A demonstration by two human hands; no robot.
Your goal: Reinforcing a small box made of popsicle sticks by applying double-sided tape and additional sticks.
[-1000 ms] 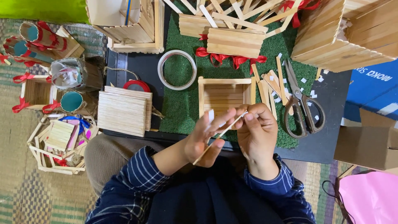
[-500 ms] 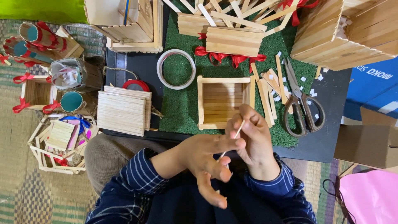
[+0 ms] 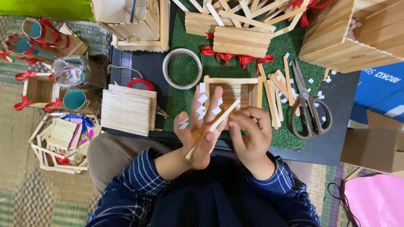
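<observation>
Holding a thin wooden stick between them, both hands work just above the near edge of the table. The right hand pinches the stick near its upper part with thumb and fingers. The left hand is spread flat, fingers apart, with the stick's lower end lying across its palm; small white tape squares cling to its fingertips.

Directly behind the hands sits an open square stick box on the green mat, its walls up and its floor laid, so that piece looks largely built. More loose sticks lie just right of it, beside the scissors, with white scraps scattered around. A tape ring lies left of the box, and a flat stick panel further left. Judging by the tape waiting on the fingers, the stick is not yet taped or attached.
</observation>
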